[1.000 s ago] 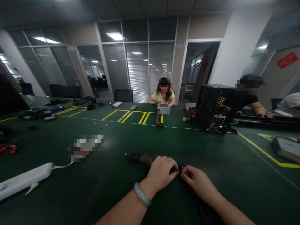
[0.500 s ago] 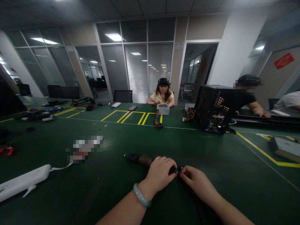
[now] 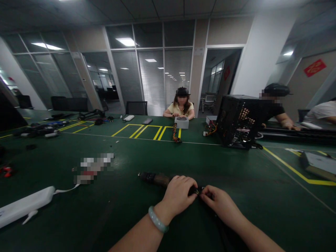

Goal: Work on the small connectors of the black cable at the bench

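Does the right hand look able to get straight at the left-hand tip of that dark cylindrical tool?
Probably not straight: the left hand lies over the dark tool, between the right hand and the tip.

a green table (image 3: 136, 154) bears yellow tape (image 3: 322, 182). toward its near left corner lies a long white casing (image 3: 28, 206); nearer the front edge, a dark cylindrical tool (image 3: 160, 180), partly covered by the left hand (image 3: 178, 192). a grey power supply (image 3: 181, 123) and black computer case (image 3: 228, 119) stand toward the far edge, a grey metal box (image 3: 321, 162) toward the right.
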Demonstrator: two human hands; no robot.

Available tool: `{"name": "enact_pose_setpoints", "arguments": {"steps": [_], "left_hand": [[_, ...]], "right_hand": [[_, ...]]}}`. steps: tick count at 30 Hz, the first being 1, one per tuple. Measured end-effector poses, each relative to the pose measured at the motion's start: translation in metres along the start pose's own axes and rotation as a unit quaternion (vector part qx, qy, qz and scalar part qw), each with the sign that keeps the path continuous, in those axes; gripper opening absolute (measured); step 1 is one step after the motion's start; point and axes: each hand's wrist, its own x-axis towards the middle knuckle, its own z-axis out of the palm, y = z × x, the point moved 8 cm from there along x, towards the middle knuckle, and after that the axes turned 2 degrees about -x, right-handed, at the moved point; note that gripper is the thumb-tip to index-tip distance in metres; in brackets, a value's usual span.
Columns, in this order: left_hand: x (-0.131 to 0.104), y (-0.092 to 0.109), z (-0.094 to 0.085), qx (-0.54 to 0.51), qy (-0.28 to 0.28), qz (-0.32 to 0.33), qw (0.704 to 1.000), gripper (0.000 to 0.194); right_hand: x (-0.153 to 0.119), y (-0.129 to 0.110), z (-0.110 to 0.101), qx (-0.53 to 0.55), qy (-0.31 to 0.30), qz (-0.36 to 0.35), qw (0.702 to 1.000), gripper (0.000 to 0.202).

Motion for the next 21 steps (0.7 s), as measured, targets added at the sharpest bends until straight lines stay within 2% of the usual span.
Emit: {"name": "enact_pose_setpoints", "arguments": {"steps": [4, 8, 11, 17, 21], "left_hand": [[0.0001, 0.0022, 0.0007, 0.002, -0.009, 0.014, 1.0, 0.008], [-0.0007, 0.0033, 0.0006, -0.002, -0.01, 0.026, 1.0, 0.013], [-0.0007, 0.0004, -0.0003, -0.005, 0.001, 0.008, 1.0, 0.02], [-0.0005, 0.0035, 0.0001, 0.005, -0.011, 0.015, 1.0, 0.012], [-0.001, 0.004, -0.0019, -0.008, 0.002, 0.018, 1.0, 0.015]], "right_hand": [[0.0012, 0.0038, 0.002, 0.005, 0.001, -0.001, 1.0, 0.018], [0.0028, 0.0071, 0.003, 0.011, 0.006, -0.002, 1.0, 0.019], [0.0033, 0.008, 0.0036, 0.01, 0.008, -0.004, 1.0, 0.018], [0.0023, 0.0088, 0.0038, 0.006, 0.014, -0.01, 1.0, 0.02], [0.0027, 0.009, 0.0035, 0.003, 0.018, -0.007, 1.0, 0.02]]}}
